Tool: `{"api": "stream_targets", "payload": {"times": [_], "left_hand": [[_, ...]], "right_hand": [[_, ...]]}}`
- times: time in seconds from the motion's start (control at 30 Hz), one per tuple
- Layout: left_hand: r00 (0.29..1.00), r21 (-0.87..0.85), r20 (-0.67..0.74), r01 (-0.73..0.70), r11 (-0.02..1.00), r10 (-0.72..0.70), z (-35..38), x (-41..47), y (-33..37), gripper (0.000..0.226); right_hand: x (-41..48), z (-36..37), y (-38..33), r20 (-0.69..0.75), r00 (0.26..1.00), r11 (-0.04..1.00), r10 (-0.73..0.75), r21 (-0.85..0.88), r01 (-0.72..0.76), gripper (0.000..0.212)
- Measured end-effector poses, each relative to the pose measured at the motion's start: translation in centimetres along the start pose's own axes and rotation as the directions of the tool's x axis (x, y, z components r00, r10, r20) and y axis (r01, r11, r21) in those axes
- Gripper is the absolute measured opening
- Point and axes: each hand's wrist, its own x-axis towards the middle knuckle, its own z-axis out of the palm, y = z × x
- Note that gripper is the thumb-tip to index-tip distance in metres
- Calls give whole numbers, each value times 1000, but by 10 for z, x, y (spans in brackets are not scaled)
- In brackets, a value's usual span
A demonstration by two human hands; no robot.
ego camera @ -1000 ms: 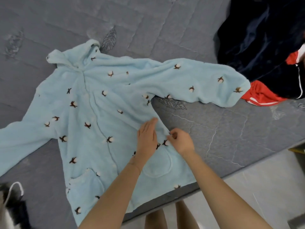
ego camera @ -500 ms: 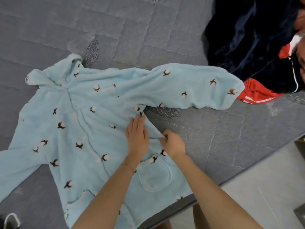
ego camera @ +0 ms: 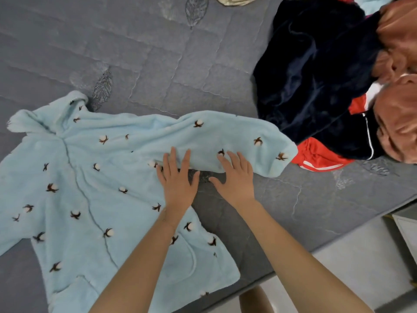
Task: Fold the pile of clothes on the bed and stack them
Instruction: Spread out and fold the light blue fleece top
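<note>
Now the light blue jacket (ego camera: 90,199) lies face up and spread flat on the bed (ego camera: 158,53), its hood (ego camera: 45,116) at the far left and its near hem at the mattress edge.

Half a second ago both hands worked lower down, at the side seam above the pocket: the left lay flat on the body and the right pinched the edge. They have since travelled up to the armpit. The left hand (ego camera: 177,181) rests with straight, spread fingers where the outstretched sleeve (ego camera: 225,136) meets the body. Just beside it, the right hand (ego camera: 235,179) is also flat and holds nothing. Its fingers lie on the sleeve's lower edge and its palm is over bare bedding.

The side-seam work looks finished. Attention has probably gone to smoothing this sleeve, or to taking it up and folding it across the chest.

Further right, the cuff ends close to the unfolded pile: a navy garment (ego camera: 316,75), a red garment (ego camera: 316,154) under it and an orange-brown garment (ego camera: 399,109) at the frame edge. No fold shows in the jacket, so the task is at an early stage.
</note>
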Motion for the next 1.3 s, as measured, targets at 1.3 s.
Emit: {"api": "stream_targets", "payload": {"times": [1.3], "left_hand": [[907,-775,340,420,471,-249,-65,27,-58,58]], "right_hand": [[33,-4,-123,312,950,457,-3,846,-277,44]]}}
